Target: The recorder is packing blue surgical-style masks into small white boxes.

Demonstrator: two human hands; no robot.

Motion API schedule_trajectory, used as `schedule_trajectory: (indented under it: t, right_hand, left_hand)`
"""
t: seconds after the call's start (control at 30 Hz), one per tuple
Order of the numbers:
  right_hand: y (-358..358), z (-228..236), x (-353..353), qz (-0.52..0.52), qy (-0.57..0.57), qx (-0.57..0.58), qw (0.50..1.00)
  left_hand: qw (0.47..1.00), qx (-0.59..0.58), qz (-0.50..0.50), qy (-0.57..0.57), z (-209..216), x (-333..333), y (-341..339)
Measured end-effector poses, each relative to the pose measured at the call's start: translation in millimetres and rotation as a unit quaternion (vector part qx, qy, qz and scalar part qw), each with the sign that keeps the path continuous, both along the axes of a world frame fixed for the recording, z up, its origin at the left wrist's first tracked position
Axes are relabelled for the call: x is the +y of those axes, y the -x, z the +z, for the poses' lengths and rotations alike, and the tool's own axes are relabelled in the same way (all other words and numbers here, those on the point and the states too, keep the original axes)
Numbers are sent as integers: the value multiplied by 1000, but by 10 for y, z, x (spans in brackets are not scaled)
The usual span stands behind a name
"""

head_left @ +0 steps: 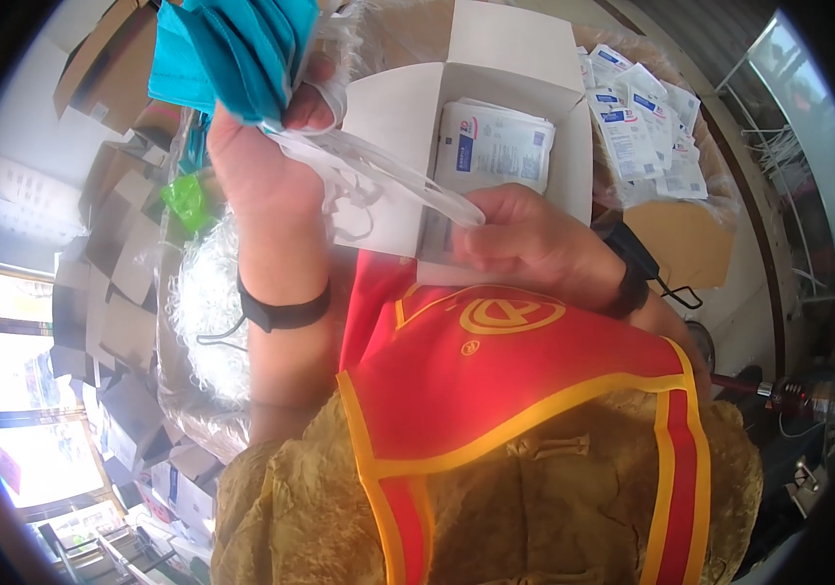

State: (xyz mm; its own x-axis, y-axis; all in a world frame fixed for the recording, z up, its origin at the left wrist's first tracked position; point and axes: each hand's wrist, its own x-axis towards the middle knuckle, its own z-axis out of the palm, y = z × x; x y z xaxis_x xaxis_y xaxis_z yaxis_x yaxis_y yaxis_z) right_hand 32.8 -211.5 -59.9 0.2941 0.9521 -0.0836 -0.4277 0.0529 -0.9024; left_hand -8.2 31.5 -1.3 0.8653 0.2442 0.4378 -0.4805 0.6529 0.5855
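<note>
Teal cloths (232,63), far left, fill the gripping fingers of the left hand (269,161); the right hand's (534,234) fingers, nearer, pinch white straps (378,161) above a white box (393,107).

Illumination: daylight, strongest at left, where window panes (47,463) are overexposed. White shredded filling (208,327) at left shows washed-out highlights. Slight haze lowers contrast. Near right background lies in shadow. White straps (378,161) appear soft; fine print on packets (637,127) at far right is unresolved. Fisheye distortion bends outer edges; corners fall to black.
</note>
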Motion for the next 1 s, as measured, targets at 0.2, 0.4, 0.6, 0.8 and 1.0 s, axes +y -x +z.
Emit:
schedule_trajectory:
  t: [0.2, 0.4, 0.6, 0.8, 1.0]
  right_hand:
    - [-144, 213, -329, 5, 92, -105, 990]
    - [-168, 369, -629, -33, 135, -252, 958]
    - [-19, 719, -979, 56, 222, -429, 874]
    - [-67, 596, -1738, -104, 305, -224, 920]
    - [-74, 204, -1365, -191, 204, -14, 960]
  left_hand:
    - [989, 106, -62, -85, -59, -120, 219]
    - [733, 22, -76, -676, 61, -419, 389]
    - [578, 9, 58, -814, 8, -282, 667]
    - [394, 250, 326, -822, -339, 897, 1069]
    - [649, 446, 347, -509, -1087, 2007, 1216]
